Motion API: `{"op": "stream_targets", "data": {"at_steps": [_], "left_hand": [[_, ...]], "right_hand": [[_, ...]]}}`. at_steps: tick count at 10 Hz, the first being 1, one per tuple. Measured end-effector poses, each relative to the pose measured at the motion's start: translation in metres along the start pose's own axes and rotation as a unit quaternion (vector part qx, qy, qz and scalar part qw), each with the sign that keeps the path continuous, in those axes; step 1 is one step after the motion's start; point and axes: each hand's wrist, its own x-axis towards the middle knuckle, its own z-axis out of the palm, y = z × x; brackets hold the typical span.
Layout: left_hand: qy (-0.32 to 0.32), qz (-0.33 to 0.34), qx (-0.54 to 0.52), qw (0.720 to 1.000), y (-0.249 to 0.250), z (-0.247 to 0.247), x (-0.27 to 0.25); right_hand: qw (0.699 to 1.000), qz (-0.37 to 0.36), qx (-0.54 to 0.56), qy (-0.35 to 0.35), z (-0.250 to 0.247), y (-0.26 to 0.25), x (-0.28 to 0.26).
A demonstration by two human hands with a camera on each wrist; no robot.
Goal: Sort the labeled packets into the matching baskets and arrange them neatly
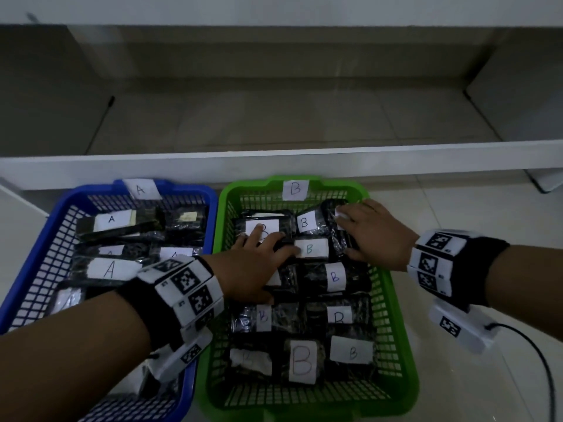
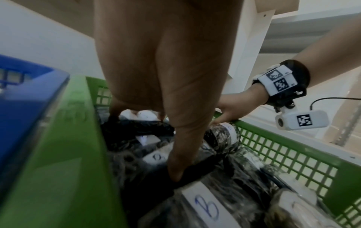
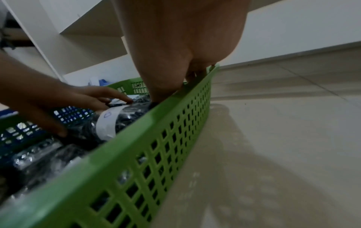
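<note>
The green basket [image 1: 224, 214] tagged B [image 1: 295, 189] holds several black packets with white B labels. My left hand [image 1: 259, 254] lies spread over its far-left packets. Its fingertips touch a B packet [image 1: 263, 228], and its thumb [image 2: 175, 169] presses a black packet nearer me. My right hand [image 1: 362, 229] rests flat on the upright packet [image 1: 338, 239] in the far-right corner, against the basket wall [image 3: 156, 154]. The blue basket [image 1: 51, 226] tagged A [image 1: 141, 189] on the left holds several A-labelled packets [image 1: 109, 269]. Neither hand lifts anything.
A low white shelf unit [image 1: 274, 166] runs just behind both baskets. Pale tiled floor [image 1: 472, 214] lies to the right of the green basket. A black cable [image 1: 536, 354] trails from my right wrist camera.
</note>
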Motion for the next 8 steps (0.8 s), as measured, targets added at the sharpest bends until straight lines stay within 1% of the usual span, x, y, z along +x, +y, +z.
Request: {"op": "stream_targets", "data": {"at_steps": [1,2,3,4,5,6,7,8], "left_hand": [[0.059,-0.025,-0.045,0.997,0.000,-0.002,0.006],[0.119,-0.072,-0.054,0.989,0.005,0.003,0.016],[0.147,-0.128,-0.034,0.980,0.019,0.010,0.027],[0.166,-0.147,-0.022,0.975,0.025,0.014,0.032],[0.180,-0.128,-0.049,0.974,0.017,0.012,0.028],[0.182,-0.097,-0.137,0.969,0.003,0.004,0.019],[0.162,-0.068,-0.242,0.954,-0.013,-0.016,0.004],[0.147,-0.064,-0.239,0.958,-0.033,-0.046,-0.019]], "right_hand": [[1.000,-0.004,0.012,-0.021,-0.004,0.003,0.001],[0.997,0.010,0.068,-0.017,-0.004,0.004,0.003],[0.994,0.038,0.096,-0.017,-0.003,-0.004,0.006],[0.993,0.056,0.104,-0.001,0.000,-0.011,0.007],[0.993,0.044,0.110,0.004,0.000,-0.013,0.005],[0.993,0.037,0.110,-0.013,-0.003,-0.008,0.005],[0.985,0.027,0.163,0.043,-0.023,-0.006,0.006],[0.953,0.048,0.262,0.148,-0.038,-0.004,-0.003]]}}
